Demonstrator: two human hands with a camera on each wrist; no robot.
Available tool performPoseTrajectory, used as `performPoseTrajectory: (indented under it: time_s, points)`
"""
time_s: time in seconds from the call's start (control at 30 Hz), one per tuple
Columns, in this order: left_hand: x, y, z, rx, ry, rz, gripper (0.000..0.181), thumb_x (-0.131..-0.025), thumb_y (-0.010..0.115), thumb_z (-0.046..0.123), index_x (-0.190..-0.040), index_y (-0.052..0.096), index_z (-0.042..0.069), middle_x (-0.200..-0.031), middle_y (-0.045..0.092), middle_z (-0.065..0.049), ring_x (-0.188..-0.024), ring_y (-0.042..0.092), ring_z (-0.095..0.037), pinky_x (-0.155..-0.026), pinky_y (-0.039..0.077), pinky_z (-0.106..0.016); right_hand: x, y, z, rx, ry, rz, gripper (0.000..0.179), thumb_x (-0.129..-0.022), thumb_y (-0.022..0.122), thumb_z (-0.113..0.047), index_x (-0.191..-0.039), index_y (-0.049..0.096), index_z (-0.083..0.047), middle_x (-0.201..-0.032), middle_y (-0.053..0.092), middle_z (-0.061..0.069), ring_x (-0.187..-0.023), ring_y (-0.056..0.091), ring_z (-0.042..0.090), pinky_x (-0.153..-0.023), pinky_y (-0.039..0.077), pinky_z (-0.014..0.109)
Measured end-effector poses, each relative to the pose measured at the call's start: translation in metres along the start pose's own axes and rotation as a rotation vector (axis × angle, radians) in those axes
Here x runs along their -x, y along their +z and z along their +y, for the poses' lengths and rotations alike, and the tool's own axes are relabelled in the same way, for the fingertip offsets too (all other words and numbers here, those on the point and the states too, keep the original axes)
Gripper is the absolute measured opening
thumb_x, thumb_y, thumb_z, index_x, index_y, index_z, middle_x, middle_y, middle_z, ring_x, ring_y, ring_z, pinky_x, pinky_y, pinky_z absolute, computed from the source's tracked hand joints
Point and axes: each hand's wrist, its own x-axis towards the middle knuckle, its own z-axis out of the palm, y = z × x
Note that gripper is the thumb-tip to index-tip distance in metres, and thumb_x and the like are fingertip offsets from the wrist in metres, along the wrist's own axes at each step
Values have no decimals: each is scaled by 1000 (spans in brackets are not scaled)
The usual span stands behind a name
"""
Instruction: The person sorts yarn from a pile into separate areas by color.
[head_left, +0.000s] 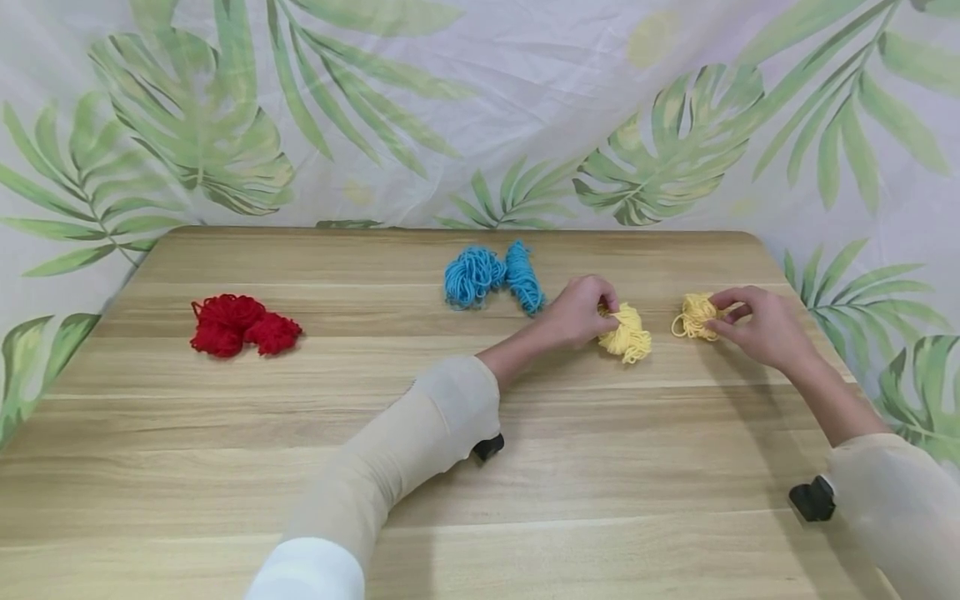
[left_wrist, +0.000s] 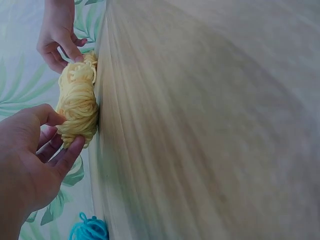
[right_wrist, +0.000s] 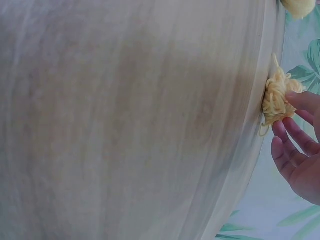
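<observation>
In the head view my left hand pinches one end of a bundle of yellow yarn, right of the table's middle. The left wrist view has thumb and fingers on either side of that bundle. Farther right, my right hand pinches a second, smaller yellow yarn bundle, with a loose loop sticking out to its left. In the right wrist view the thumb lies on this bundle and fingertips touch its lower side. A gap of table separates the two yellow bundles.
Two blue yarn bundles, a rounded one and a long one, lie near the back edge, just beyond my left hand. Red yarn lies on the left of the wooden table. A leaf-print cloth hangs behind.
</observation>
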Motion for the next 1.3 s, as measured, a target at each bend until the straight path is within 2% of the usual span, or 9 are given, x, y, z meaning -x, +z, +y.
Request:
performPoseTrajectory:
  time_s: [0.17,0.47,0.83,1.3]
  points:
    - [-4,4,1,9,18,15,6,-91,74,3,-88,69,3,-98,65,-6,-91,58,-14,-81,46,-17,-1,0,1,6,5,-3,27,-85,81,0,-108,71,11,-103,72,31,-72,53,-13,-58,43,11]
    - [-12,14,7,-13,31,43,5,-93,71,2,-97,73,0,-109,67,-8,-103,60,-16,-91,46,-17,-1,0,2,1,17,-7,27,-86,81,-2,-109,71,11,-103,72,31,-72,53,-14,-57,43,11]
    - [-22,26,13,1,12,94,5,-92,73,2,-97,74,3,-107,68,-6,-101,60,-14,-89,44,-16,-3,1,3,-13,43,-25,27,-88,80,-4,-110,71,10,-105,71,31,-73,53,-14,-58,45,11]
    - [-33,37,19,18,-38,114,6,-93,72,2,-97,74,5,-103,65,-3,-97,56,-11,-86,43,-15,-3,0,3,-32,48,-29,27,-87,80,-1,-108,71,11,-104,70,30,-74,53,-12,-60,45,10]
